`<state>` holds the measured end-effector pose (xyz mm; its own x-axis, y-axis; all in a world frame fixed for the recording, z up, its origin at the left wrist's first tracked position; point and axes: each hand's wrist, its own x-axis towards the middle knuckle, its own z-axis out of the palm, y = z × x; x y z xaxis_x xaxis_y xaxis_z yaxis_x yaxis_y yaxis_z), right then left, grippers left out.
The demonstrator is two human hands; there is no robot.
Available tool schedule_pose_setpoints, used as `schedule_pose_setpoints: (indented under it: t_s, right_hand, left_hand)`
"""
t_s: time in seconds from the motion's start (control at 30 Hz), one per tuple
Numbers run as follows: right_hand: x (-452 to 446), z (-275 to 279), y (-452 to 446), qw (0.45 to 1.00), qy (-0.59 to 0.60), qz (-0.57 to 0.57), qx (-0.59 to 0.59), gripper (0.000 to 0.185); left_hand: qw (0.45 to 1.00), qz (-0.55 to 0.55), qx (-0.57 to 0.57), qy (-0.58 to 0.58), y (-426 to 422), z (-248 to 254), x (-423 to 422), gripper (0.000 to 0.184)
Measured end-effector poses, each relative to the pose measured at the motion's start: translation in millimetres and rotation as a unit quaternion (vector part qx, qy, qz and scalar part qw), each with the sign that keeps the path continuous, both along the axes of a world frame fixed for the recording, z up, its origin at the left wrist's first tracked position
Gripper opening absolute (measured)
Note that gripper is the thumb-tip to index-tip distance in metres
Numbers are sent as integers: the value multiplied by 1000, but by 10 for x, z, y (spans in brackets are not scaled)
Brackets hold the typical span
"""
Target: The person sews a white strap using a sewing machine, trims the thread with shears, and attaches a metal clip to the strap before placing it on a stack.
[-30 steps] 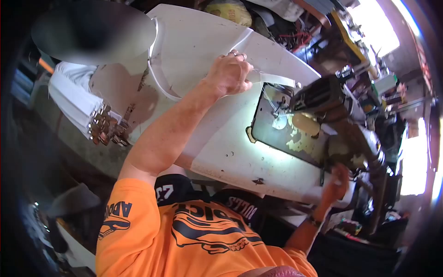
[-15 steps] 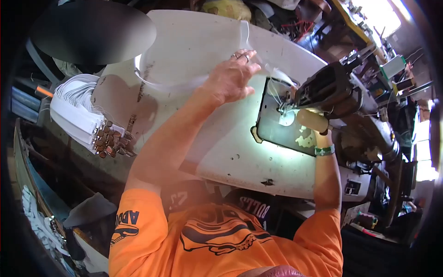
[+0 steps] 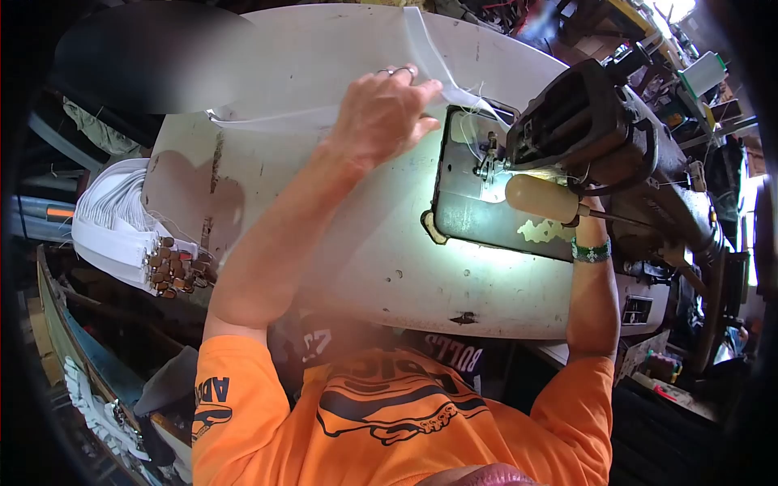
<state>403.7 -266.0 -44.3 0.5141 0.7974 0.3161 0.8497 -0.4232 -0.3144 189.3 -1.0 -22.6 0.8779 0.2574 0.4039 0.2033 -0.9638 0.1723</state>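
A white strap lies in a loop over the far part of the sewing table and runs toward the sewing machine. Palm down, my left hand rests over it, index finger by the strap, thumb held apart. Another stretch of the strap passes left from under that hand to a small metal end. Behind the machine's head and a pale rounded handle is my right hand, mostly hidden; only the part near the green bracelet shows. Its fingers are out of sight. Loose threads hang near the lit needle area.
A bundle of white straps with brown metal ends sits at the table's left edge. A dark metal plate surrounds the needle area. A white thread cone stands behind the machine. More white straps hang at the lower left.
The view has shifted. My left hand has drawn slightly left along the strap, which now lies straighter. My right hand remains behind the machine.
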Motion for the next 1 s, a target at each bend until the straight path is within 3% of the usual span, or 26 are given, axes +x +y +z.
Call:
schedule_pose_setpoints:
  t_s: [0.13,0.33,0.43,0.53,0.63,0.73,0.83,1.0]
  right_hand:
    - [36,5,-46,1000,0,-10,3,25]
    - [261,32,75,1000,-3,-21,1,25]
    - [270,23,72,1000,-2,-24,0,25]
    - [211,1,15,1000,3,-25,-3,26]
    - [179,-15,-20,1000,6,-27,-1,26]
    - [191,-24,-2,1000,6,-29,2,26]
    - [207,-48,15,999,7,-33,3,26]
    - [239,-55,59,999,8,-33,4,27]
  left_hand:
    - [991,-21,87,-98,42,-226,281,40]
    - [995,-90,-24,-38,58,-17,172,31]
    - [995,-71,-69,31,-20,33,145,30]
    - [995,-97,40,-4,80,-14,184,29]
    - [991,-133,-18,2,147,-56,172,28]
    - [963,-97,-252,12,106,-24,63,36]
    - [923,-138,-318,166,184,257,25,38]
    - [914,-149,-343,159,227,162,45,35]
